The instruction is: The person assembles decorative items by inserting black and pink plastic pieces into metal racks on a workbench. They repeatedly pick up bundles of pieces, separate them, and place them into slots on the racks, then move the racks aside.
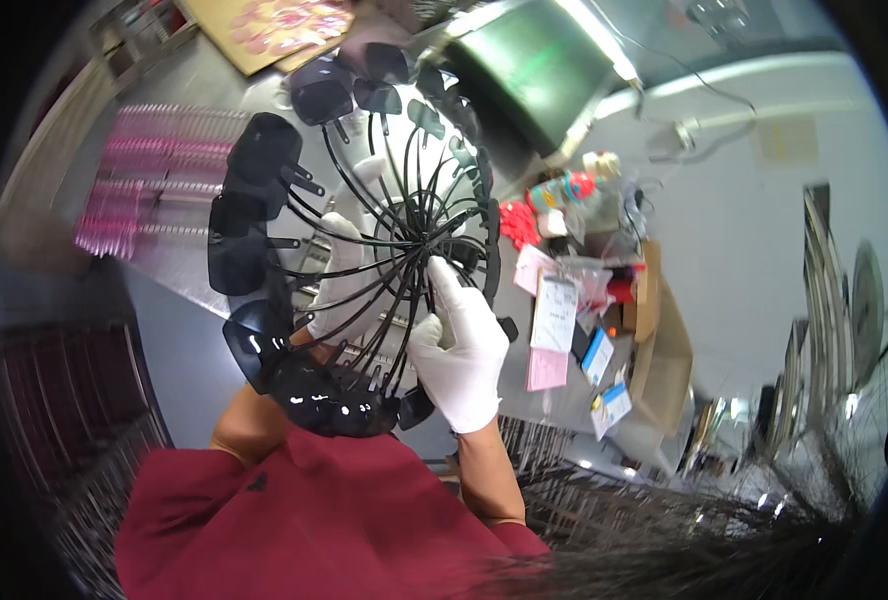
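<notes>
Both gloved hands, left hand (339, 285) and right hand (461, 345), grip the black lens rack (364, 250); its spokes fan leftward and far.

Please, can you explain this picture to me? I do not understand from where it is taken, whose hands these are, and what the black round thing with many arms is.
The camera sits on a person's head and looks down, so the round, bent edges come from its wide lens. No machine is here: both hands wear white gloves. The left hand and the right hand hold a black moulded wheel, thin spokes running from a hub to dark lens-shaped pieces at the rim. Behind it lies a metal table with pink plastic racks, paper slips and a cardboard box.
</notes>
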`<action>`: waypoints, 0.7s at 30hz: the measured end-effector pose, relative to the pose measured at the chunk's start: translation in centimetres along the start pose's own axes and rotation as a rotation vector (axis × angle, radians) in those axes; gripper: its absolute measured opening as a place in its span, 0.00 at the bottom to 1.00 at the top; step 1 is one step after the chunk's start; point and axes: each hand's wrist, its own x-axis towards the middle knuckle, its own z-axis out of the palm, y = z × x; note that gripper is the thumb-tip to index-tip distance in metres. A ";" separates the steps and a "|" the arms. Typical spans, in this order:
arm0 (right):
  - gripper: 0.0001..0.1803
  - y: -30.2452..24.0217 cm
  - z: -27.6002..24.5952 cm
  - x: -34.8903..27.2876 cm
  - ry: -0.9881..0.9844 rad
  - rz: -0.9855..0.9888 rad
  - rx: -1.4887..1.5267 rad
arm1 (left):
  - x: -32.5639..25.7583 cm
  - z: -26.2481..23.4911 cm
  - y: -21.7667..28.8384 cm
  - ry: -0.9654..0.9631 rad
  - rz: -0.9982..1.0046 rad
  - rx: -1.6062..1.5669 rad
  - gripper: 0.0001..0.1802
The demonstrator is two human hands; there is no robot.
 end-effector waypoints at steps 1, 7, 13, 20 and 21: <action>0.33 -0.1 -0.6 -0.8 -0.008 0.076 -0.004 | -0.3 0.8 -1.0 -0.015 -0.045 -0.034 0.45; 0.31 1.6 -1.2 -4.3 0.179 0.009 0.086 | 0.1 4.3 -3.2 -0.073 -0.185 -0.014 0.53; 0.28 2.6 -4.5 -5.4 -0.002 0.032 0.199 | 0.2 7.0 -3.0 -0.167 -0.154 0.094 0.51; 0.26 14.3 -12.7 -6.1 0.121 0.221 0.046 | -0.5 10.0 -6.6 -0.280 -0.204 0.006 0.55; 0.30 15.3 -13.1 -5.5 0.090 0.093 0.047 | -1.1 11.2 -7.3 -0.272 -0.198 0.016 0.55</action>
